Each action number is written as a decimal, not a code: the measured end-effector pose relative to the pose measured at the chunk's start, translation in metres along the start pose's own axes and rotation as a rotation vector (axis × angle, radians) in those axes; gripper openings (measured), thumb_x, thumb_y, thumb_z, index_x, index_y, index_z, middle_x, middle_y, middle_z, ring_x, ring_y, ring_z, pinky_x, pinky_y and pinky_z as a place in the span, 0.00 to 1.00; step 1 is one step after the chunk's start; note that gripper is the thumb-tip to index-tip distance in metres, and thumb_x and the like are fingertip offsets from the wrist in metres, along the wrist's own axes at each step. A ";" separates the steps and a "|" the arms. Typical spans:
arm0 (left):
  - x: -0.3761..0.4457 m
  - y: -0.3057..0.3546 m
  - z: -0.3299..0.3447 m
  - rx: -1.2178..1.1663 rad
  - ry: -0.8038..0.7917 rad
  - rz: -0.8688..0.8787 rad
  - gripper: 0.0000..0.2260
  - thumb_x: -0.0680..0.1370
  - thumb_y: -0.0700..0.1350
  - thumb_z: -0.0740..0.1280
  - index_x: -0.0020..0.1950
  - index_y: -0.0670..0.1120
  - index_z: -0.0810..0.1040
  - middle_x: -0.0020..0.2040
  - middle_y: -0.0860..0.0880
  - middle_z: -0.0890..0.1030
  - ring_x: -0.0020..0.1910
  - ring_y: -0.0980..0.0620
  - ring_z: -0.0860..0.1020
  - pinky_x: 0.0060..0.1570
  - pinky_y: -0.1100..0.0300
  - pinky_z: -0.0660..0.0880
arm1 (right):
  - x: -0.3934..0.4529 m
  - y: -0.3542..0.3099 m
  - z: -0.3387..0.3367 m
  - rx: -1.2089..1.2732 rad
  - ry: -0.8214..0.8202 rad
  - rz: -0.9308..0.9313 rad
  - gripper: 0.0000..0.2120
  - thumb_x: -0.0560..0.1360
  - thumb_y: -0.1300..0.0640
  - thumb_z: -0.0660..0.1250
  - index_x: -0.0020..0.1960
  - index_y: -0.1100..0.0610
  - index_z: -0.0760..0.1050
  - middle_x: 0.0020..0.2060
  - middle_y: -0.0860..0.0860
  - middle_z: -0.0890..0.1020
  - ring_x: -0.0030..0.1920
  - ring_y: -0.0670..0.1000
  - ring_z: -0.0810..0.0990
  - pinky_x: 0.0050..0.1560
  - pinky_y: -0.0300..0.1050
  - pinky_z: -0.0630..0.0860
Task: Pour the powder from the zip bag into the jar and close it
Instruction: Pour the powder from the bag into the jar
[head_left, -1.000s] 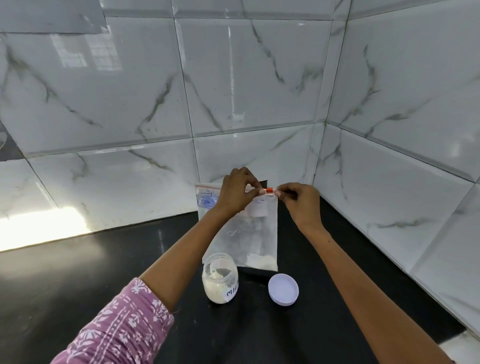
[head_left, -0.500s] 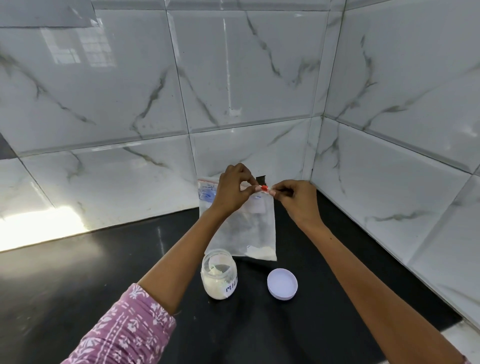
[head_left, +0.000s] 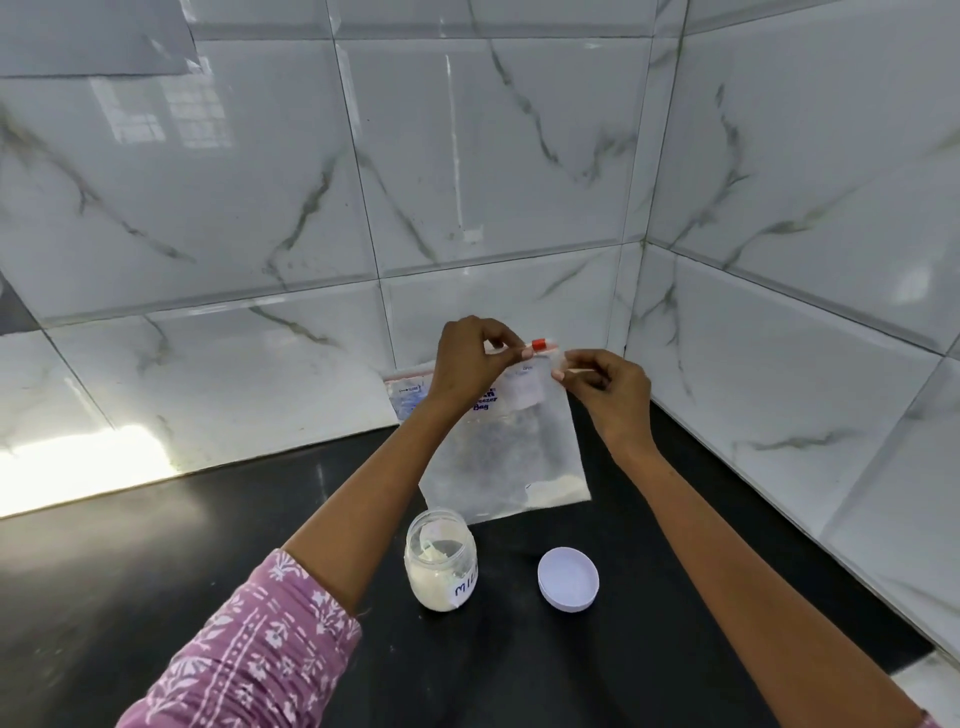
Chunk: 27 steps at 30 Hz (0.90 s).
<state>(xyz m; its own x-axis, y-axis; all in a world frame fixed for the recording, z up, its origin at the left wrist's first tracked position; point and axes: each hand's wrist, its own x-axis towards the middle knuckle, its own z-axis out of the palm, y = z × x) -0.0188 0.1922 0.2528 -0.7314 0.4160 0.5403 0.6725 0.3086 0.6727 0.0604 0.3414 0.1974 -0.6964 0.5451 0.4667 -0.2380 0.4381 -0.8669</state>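
Observation:
A clear zip bag (head_left: 511, 452) hangs upright above the black counter, with a little white powder in its lower right corner. My left hand (head_left: 470, 364) pinches the bag's top edge beside the red slider (head_left: 539, 343). My right hand (head_left: 605, 387) pinches the top right corner. Below the bag stands an open glass jar (head_left: 440, 561), partly filled with white powder and bearing a handwritten label. Its white lid (head_left: 568, 578) lies on the counter to the jar's right.
The black counter (head_left: 208, 571) fills a corner between two glossy marble-tiled walls (head_left: 805, 312). A bright patch of light falls on the left wall tile near the counter.
The bag's top has risen and tilted, and my two hands have drawn slightly apart along the top edge. The red slider now sits just above my left fingertips.

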 end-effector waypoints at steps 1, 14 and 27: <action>0.004 0.004 -0.001 -0.017 0.021 0.000 0.05 0.69 0.43 0.75 0.40 0.42 0.85 0.39 0.46 0.85 0.39 0.52 0.80 0.43 0.62 0.72 | -0.004 0.007 -0.003 -0.021 0.000 0.039 0.16 0.68 0.58 0.75 0.54 0.59 0.79 0.46 0.51 0.83 0.45 0.46 0.82 0.48 0.34 0.77; 0.007 0.021 -0.027 -0.507 0.163 -0.204 0.02 0.68 0.41 0.77 0.38 0.47 0.85 0.38 0.48 0.85 0.40 0.50 0.83 0.46 0.58 0.79 | -0.072 0.082 -0.005 0.573 0.033 0.740 0.24 0.73 0.55 0.69 0.67 0.56 0.69 0.60 0.52 0.79 0.59 0.50 0.78 0.64 0.53 0.71; -0.054 -0.015 -0.106 -0.494 0.382 -0.388 0.03 0.70 0.43 0.75 0.39 0.50 0.83 0.32 0.58 0.83 0.36 0.61 0.79 0.36 0.67 0.72 | -0.032 0.041 0.001 0.567 -0.114 0.470 0.04 0.74 0.61 0.69 0.48 0.58 0.78 0.40 0.51 0.84 0.41 0.47 0.84 0.41 0.42 0.82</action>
<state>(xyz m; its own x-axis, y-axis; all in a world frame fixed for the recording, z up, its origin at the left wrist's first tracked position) -0.0017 0.0748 0.2668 -0.9556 0.0001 0.2947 0.2936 -0.0862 0.9520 0.0719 0.3410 0.1469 -0.8693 0.4934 0.0302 -0.1892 -0.2757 -0.9424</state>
